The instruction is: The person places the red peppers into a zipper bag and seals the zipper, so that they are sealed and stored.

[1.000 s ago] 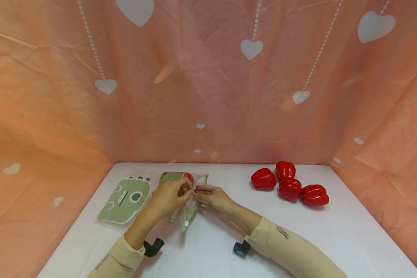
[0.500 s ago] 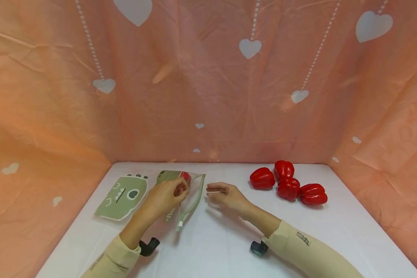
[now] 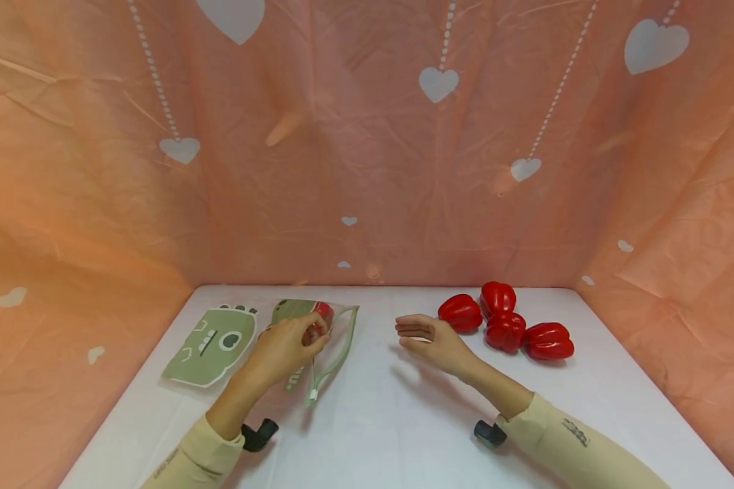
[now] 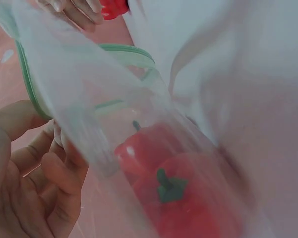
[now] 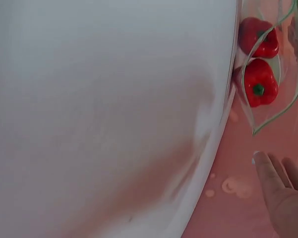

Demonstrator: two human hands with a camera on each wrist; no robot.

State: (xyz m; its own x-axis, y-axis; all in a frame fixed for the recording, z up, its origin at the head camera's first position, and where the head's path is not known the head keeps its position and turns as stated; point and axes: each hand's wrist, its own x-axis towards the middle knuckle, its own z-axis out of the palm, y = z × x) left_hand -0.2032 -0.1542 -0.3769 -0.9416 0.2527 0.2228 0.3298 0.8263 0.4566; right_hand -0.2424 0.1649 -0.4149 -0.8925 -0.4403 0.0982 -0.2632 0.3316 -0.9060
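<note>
My left hand (image 3: 284, 350) pinches the rim of a clear zip bag (image 3: 344, 353) with a green zip edge and green print. The bag's mouth gapes toward the right. Inside it lie two red bell peppers, a rear one (image 4: 149, 148) and a nearer one (image 4: 188, 213), both with green stems in the left wrist view. My right hand (image 3: 437, 343) hovers over the table with nothing in it, fingers fairly straight and pointing left. Just beyond it are loose red bell peppers, the closest bell pepper (image 3: 461, 313) right behind the fingers.
A second flat bag with a green monster face (image 3: 214, 346) lies at the left of the white table (image 3: 373, 435). Further bell peppers (image 3: 505, 331) cluster at the back right, the rightmost pepper (image 3: 550, 341) beside them. A peach curtain (image 3: 367, 170) with hearts encloses the table.
My right hand has moved off the bag's mouth and to the right, toward the loose peppers. The left hand keeps its pinch on the bag and has shifted slightly left.
</note>
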